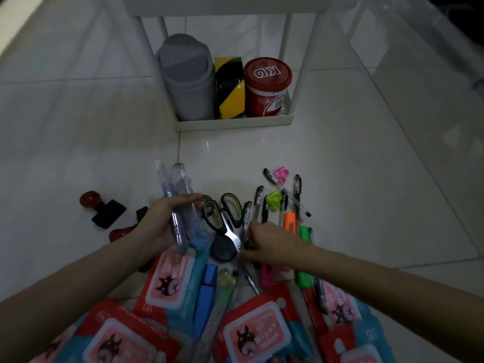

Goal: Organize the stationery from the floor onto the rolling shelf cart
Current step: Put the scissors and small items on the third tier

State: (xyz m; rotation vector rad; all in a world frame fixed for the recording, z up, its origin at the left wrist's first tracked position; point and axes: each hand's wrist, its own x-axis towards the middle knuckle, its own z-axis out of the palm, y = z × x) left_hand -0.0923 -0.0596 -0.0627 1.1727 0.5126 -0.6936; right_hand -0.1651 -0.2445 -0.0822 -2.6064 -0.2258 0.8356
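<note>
My left hand [159,221] is shut on a bundle of clear plastic rulers [178,189] that sticks up toward the cart. My right hand [269,242] reaches into the pile on the floor, its fingertips pinched at a black pen beside the scissors [225,218] with green-and-black handles. Several pens [296,195], orange [290,222] and green [305,258] highlighters and a blue marker [207,294] lie around it. The white cart's bottom shelf [233,123] stands on the floor beyond the pile.
On the shelf stand a grey bin [186,82], a yellow-black tape roll [230,87] and a red jar [267,87]. Red-handled stamps [102,208] lie at the left. Wipes packs [170,279] cover the near floor. Pink [280,174] and green [273,200] clips lie among the pens.
</note>
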